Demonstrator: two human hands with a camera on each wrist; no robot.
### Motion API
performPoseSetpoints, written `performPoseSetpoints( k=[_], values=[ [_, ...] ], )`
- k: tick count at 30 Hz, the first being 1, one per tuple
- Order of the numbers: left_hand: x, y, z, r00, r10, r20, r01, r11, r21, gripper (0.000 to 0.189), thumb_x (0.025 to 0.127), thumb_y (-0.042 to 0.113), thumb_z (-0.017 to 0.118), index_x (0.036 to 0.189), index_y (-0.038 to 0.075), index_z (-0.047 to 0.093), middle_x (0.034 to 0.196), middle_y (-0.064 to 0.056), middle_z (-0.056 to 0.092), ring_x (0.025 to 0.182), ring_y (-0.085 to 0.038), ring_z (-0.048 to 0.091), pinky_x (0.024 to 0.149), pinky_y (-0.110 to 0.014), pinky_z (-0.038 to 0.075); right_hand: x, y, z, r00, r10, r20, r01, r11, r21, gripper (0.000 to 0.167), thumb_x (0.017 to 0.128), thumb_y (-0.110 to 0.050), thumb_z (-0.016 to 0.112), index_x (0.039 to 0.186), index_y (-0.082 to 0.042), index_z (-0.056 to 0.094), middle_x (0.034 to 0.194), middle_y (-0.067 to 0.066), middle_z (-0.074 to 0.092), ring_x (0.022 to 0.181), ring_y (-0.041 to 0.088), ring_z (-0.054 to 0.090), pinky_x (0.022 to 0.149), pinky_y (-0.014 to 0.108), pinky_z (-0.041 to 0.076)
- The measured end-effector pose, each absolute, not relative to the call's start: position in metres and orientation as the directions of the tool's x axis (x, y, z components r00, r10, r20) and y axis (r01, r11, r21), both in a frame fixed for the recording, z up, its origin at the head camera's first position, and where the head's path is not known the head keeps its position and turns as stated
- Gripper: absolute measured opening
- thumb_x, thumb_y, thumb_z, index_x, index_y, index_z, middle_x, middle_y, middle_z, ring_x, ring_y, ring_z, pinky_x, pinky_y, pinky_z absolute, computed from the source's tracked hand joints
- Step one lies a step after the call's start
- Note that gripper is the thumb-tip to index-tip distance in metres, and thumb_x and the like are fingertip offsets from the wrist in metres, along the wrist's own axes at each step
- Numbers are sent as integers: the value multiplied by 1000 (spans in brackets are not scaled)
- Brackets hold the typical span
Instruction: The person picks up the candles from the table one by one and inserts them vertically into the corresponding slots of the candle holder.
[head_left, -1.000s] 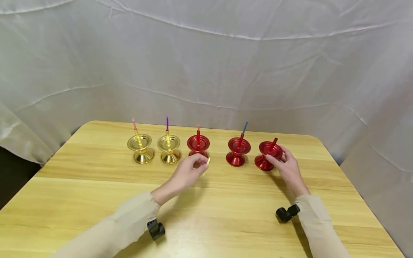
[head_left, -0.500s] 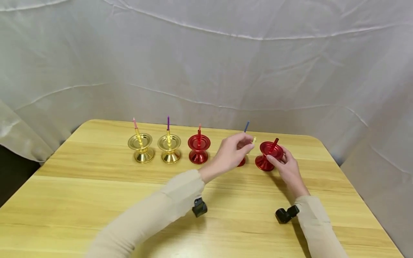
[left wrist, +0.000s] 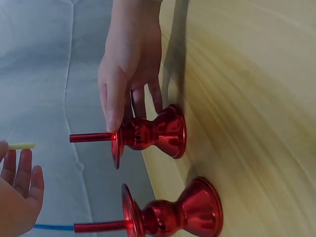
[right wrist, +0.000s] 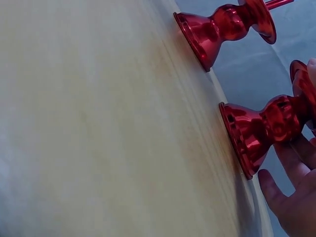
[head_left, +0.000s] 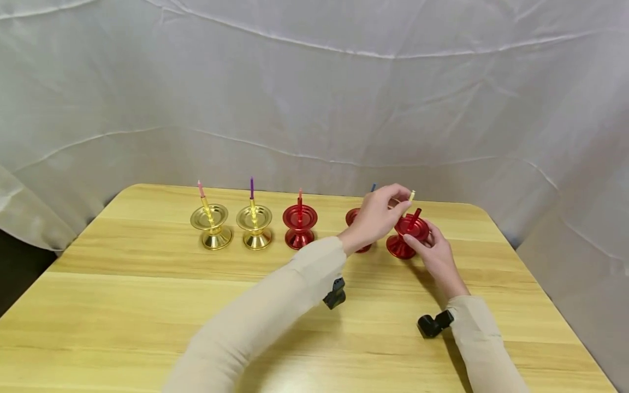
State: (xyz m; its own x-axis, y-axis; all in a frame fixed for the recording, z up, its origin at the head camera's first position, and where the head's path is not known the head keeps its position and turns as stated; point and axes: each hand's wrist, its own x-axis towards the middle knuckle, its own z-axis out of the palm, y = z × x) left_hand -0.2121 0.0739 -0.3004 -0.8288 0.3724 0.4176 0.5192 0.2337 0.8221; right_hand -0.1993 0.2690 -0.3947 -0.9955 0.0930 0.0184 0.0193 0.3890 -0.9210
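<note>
My left hand [head_left: 375,215] pinches a thin pale yellow candle [head_left: 411,196] between thumb and fingers. The candle is beside the bare red tube of the rightmost red candle holder [head_left: 400,247], apart from it in the left wrist view. My right hand [head_left: 437,259] grips this holder by its dish, thumb on the rim and fingers behind. In the left wrist view the holder [left wrist: 170,133] stands on its base. Partly behind my left hand is another red candle holder [head_left: 362,248]; its blue candle [left wrist: 54,227] shows in the left wrist view.
Farther left stand a red holder [head_left: 300,240] with a pinkish-red candle, a gold holder [head_left: 257,240] with a purple candle, and a gold holder [head_left: 216,239] with a pink candle. A grey-white curtain [head_left: 314,98] hangs behind the wooden table [head_left: 147,316].
My left hand has carried the yellow candle rightward from in front of the middle red holder to the rightmost one. My right hand has kept its grip in place.
</note>
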Motion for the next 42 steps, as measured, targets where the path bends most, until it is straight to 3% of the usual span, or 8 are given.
performPoseSetpoints(
  k=[6, 11, 18, 42],
  values=[
    [-219, 90, -299, -847, 357, 394, 496, 260, 829, 21, 97, 12, 58, 115, 4, 66, 108, -5, 67, 92, -10, 61, 78, -10, 46, -200, 270, -393, -998, 58, -3, 24, 378, -926, 82, 94, -36, 63, 153, -3, 17, 147, 23, 39, 132, 34, 40, 110, 46, 31],
    [-229, 99, -300, -869, 329, 371, 463, 270, 844, 22, 98, 13, 58, 115, 4, 66, 107, -5, 67, 94, -12, 62, 78, -11, 46, -199, 270, -392, -998, 58, -12, 32, 369, -929, 83, 94, -35, 63, 154, -4, 15, 148, 23, 37, 134, 34, 38, 110, 46, 30],
    [-241, 105, -297, -846, 380, 374, 496, 300, 815, 20, 97, 12, 59, 114, 4, 66, 106, -5, 68, 91, -11, 61, 74, -10, 46, -199, 271, -392, -998, 64, 5, 20, 374, -927, 83, 93, -35, 65, 154, -4, 17, 147, 23, 39, 133, 34, 40, 110, 46, 31],
    [-250, 122, -312, -852, 391, 348, 492, 371, 788, 18, 97, 11, 59, 111, 4, 68, 105, -5, 69, 94, -12, 62, 79, -12, 46, -198, 268, -394, -997, 71, 12, 14, 352, -936, 79, 94, -32, 63, 153, -3, 19, 146, 21, 40, 131, 31, 42, 109, 44, 32]
  ],
)
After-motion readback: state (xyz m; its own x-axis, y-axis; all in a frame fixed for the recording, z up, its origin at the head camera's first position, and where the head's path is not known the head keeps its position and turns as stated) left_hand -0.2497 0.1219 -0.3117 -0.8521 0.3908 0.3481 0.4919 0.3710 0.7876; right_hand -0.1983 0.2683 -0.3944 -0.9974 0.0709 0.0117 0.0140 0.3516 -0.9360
